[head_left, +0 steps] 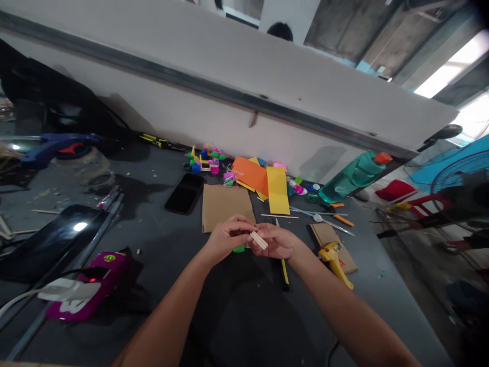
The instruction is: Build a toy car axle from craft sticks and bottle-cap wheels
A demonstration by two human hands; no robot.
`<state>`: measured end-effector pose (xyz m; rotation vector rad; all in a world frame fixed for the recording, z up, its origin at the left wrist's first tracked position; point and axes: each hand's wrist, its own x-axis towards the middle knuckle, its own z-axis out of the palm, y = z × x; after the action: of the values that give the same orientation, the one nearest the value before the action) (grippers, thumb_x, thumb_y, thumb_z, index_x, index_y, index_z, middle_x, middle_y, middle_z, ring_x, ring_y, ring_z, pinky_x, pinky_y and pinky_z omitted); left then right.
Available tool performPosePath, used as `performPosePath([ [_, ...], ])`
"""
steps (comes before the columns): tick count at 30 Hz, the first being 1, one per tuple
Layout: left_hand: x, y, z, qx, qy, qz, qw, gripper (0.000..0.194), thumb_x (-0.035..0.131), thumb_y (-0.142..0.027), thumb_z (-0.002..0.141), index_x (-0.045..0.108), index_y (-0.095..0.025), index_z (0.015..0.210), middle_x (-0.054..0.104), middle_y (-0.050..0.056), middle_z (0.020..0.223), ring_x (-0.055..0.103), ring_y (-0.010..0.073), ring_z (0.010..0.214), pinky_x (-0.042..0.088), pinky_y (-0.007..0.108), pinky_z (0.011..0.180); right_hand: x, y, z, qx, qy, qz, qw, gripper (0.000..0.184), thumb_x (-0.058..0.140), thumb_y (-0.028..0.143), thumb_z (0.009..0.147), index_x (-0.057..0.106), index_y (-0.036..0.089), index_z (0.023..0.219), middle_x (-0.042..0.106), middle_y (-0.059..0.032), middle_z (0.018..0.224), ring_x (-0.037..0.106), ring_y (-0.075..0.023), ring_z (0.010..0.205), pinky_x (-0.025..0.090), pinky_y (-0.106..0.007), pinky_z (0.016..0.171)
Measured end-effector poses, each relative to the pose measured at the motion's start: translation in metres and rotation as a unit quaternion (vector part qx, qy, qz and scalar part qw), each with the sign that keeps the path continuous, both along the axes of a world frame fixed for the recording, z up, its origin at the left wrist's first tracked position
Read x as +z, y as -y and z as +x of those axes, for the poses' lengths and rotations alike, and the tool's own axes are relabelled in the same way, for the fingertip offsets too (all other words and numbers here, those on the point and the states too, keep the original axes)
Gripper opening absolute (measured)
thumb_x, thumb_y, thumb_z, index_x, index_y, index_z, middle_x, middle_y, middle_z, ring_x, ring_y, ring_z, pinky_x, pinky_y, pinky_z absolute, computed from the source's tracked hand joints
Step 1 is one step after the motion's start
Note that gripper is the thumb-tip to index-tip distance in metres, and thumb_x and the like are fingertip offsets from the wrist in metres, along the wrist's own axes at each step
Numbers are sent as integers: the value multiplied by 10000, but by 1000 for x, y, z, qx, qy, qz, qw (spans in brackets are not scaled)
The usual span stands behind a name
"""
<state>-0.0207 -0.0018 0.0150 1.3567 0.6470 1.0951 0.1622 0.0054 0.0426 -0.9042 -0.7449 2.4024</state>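
Several short pale wooden sticks (259,240), lined up side by side, are held between my two hands above the dark table. My left hand (228,238) pinches their left end with thumb and fingers. From the other side, my right hand (278,240) closes around them, its fingertips partly hidden behind the sticks. A small green piece (239,248) shows just under my left hand. Behind the hands lies a brown cardboard sheet (225,201). A craft knife (284,272) with a black and yellow handle lies below my right hand, its middle covered.
Orange paper (250,173) and yellow paper (278,191) lie beyond the cardboard, near colourful plastic pieces (208,162). A phone (185,193) is left of them. To the right are scissors (342,219), a yellow tool (334,260) and a green bottle (351,178). A purple power strip (95,290) sits left.
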Motion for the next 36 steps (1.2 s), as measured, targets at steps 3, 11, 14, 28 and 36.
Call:
performPosePath([
  [3, 4, 2, 0, -7, -2, 8, 1000, 191, 683, -265, 760, 732, -237, 943, 583, 76, 1008, 586, 203, 973, 495, 354, 849, 1, 3, 1, -5, -22, 5, 1000, 325, 797, 200, 605, 636, 123, 877, 642, -3, 701, 574, -81, 612, 442, -213, 593],
  [11, 15, 6, 1, -27, -52, 24, 998, 170, 694, -292, 744, 745, -237, 896, 607, 88, 1017, 584, 218, 984, 483, 389, 890, -1, 16, 6, -9, -23, 23, 999, 297, 775, 194, 626, 628, 127, 875, 617, -1, 706, 563, -91, 645, 430, -216, 592],
  [14, 15, 8, 1, -39, -51, 29, 998, 160, 694, -271, 740, 744, -254, 891, 610, 81, 1035, 594, 211, 977, 498, 373, 857, -4, 22, 8, -7, -19, 27, 999, 305, 782, 213, 619, 626, 137, 871, 621, -6, 732, 565, -95, 660, 437, -216, 598],
  [28, 15, 14, 9, -76, -58, -35, 995, 141, 675, -322, 724, 749, -253, 822, 644, 78, 1010, 606, 210, 925, 515, 346, 776, -9, 34, 12, -17, -33, 65, 997, 259, 758, 203, 625, 646, 140, 849, 631, -5, 684, 542, -90, 595, 416, -217, 562],
  [36, 13, 13, 10, -82, -43, -46, 995, 162, 716, -357, 679, 753, -229, 771, 636, 77, 951, 606, 203, 863, 518, 333, 729, -3, 36, 11, -17, -13, 67, 998, 287, 763, 186, 596, 651, 145, 857, 641, -7, 711, 531, -88, 585, 402, -225, 565],
])
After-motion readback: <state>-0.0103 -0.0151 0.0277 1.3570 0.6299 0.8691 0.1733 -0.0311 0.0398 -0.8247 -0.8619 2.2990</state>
